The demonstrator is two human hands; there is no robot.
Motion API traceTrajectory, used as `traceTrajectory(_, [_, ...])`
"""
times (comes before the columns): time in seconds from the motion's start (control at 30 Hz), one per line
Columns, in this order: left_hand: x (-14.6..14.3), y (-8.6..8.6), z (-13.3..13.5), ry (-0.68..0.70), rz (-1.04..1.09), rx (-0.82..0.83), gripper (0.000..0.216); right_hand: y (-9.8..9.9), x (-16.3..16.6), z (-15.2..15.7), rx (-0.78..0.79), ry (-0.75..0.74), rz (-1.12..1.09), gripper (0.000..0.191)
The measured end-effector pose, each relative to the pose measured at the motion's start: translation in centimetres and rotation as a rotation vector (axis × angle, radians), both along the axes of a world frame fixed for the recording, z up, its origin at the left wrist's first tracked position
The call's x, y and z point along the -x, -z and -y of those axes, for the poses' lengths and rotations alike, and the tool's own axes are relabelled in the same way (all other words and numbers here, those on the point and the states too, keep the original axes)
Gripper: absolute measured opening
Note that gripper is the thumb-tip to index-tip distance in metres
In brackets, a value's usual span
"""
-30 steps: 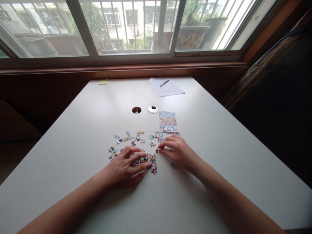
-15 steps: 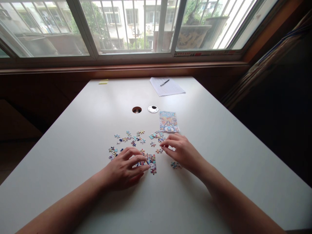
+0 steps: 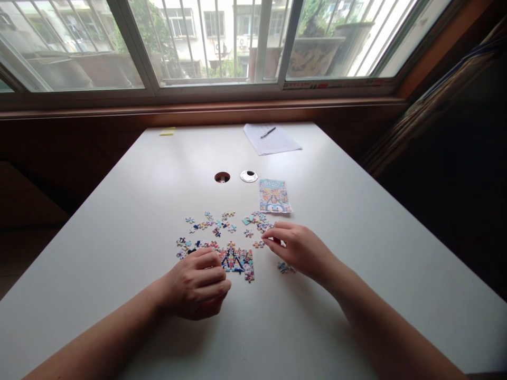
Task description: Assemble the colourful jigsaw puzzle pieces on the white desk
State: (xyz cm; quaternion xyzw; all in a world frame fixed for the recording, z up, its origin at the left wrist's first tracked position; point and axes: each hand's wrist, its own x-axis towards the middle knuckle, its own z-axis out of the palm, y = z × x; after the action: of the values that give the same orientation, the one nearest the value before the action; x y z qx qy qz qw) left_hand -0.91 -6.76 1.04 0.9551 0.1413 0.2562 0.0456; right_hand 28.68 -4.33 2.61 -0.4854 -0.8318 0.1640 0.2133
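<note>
On the white table (image 3: 138, 200) lies a partly joined block of colourful puzzle pieces (image 3: 237, 261). My left hand (image 3: 198, 285) rests just left of it, its fingers curled into a loose fist with nothing visible in them. My right hand (image 3: 303, 248) sits to the right of the block, thumb and fingers pinched together at a small piece by the loose pieces (image 3: 222, 224); what it grips is too small to name. A further small piece (image 3: 285, 268) lies under my right wrist. A printed puzzle picture card (image 3: 274, 196) lies beyond my right hand.
A round cable hole (image 3: 222, 177) and its loose cap (image 3: 249, 176) lie mid-table. A sheet of paper (image 3: 273, 141) with a pen (image 3: 268, 132) lies at the far edge, a yellow note pad (image 3: 167, 131) at the far left. A window runs behind.
My left hand slid back off the joined block and curled shut, uncovering the block. My right hand let go of a piece by the block and shifted slightly right, fingers pinched.
</note>
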Motion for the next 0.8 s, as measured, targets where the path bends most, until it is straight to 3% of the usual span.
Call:
traceTrajectory(0.23, [0.0, 0.1, -0.1, 0.017, -0.024, -0.002, 0.016, 0.3, 0.2, 0.2, 0.017, -0.037, 0.031, 0.017])
traceTrajectory(0.8, [-0.4, 0.3, -0.4, -0.123, -0.147, -0.035, 0.04, 0.0, 1.9, 1.1, 0.131, -0.085, 0.076, 0.021])
